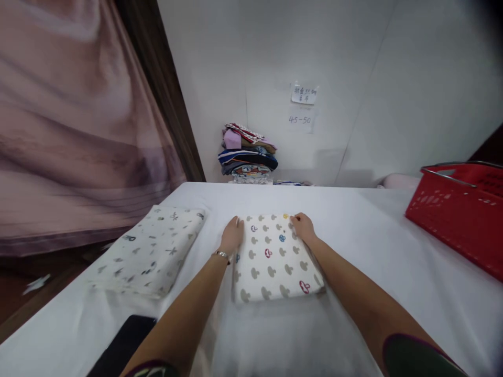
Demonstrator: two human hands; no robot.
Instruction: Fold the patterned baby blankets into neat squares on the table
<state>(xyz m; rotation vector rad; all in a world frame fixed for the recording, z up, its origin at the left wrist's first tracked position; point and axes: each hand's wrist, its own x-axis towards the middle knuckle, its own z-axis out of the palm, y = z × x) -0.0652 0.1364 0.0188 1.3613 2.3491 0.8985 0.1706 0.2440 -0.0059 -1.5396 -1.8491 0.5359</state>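
Observation:
A folded white cloth [275, 262] with a pattern of grey, red, blue and yellow mushrooms lies in front of me as a neat rectangle. My left hand [231, 235], with a metal band [222, 254] at the wrist, is closed on its far left edge. At the far right corner, my right hand [303, 226] pinches the cloth between thumb and fingers. The undersides of both grips are hidden. To the left lies a second folded white cloth [157, 246], printed with small dark and grey motifs; neither hand touches it.
A white-covered table [353, 230] carries everything. Near its front left is a black phone [128, 340]; a red basket [459, 214] stands at the right. Beyond the back edge rises a stack of folded fabrics [249, 157]. A pink curtain [78, 131] hangs left, and paper notes [304, 94] are on the wall.

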